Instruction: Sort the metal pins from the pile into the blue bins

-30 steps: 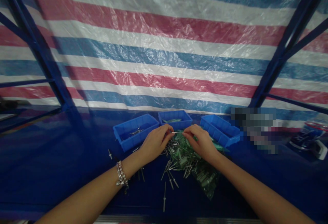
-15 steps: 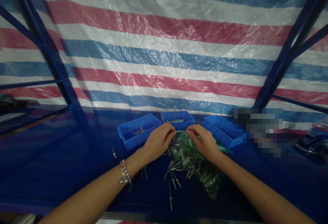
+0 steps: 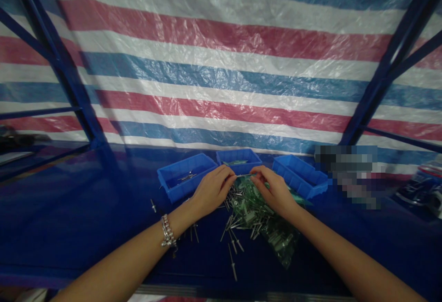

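Observation:
My left hand (image 3: 211,190) and my right hand (image 3: 272,191) meet over a pile of small green plastic pieces (image 3: 265,221) and metal pins (image 3: 232,226) on the blue table. Between their fingertips they pinch one thin metal pin (image 3: 243,175), held level, one hand at each end. A beaded bracelet (image 3: 167,236) sits on my left wrist. Three blue bins stand just behind the hands: the left bin (image 3: 183,180) holds a few pins, the middle bin (image 3: 238,159) holds green pieces, the right bin (image 3: 299,181) shows no contents from here.
A striped red, white and blue plastic sheet (image 3: 221,62) hangs behind the table. Dark blue frame posts (image 3: 55,58) rise at both sides. Loose pins (image 3: 234,270) lie near the front edge. A blurred object (image 3: 348,173) and dark items (image 3: 419,191) sit at right.
The view shifted slightly. Both hands stay together on the pin above the pile, with only small finger movement.

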Action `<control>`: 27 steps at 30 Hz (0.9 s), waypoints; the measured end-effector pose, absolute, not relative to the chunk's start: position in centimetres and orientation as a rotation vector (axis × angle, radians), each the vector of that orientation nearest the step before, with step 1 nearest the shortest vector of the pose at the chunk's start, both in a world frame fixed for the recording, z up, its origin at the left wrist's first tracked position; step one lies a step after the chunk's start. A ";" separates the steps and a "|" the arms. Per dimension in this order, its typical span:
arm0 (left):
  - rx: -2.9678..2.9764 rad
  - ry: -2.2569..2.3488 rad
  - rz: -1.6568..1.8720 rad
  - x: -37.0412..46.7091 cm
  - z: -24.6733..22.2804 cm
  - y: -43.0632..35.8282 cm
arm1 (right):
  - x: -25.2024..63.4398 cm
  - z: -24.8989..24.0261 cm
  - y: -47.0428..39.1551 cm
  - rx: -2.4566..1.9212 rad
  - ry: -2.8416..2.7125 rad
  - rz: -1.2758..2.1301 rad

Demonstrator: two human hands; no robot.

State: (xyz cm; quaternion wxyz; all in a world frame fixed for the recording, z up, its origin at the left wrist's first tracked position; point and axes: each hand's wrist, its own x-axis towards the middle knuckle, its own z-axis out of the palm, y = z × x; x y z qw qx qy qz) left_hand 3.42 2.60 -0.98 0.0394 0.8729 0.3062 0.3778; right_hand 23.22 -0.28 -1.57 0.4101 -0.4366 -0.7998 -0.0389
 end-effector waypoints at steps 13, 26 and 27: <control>2.675 0.927 1.185 3.4 -0.9 2.6 | 23.2 -1.6 -0.2 -1.056 -2.075 -0.116; 2.643 0.933 1.194 3.5 -0.9 2.5 | 23.1 -1.6 -0.5 -1.040 -2.113 -0.107; 2.642 0.936 1.195 3.5 -0.9 2.5 | 23.1 -1.6 -0.5 -1.043 -2.108 -0.107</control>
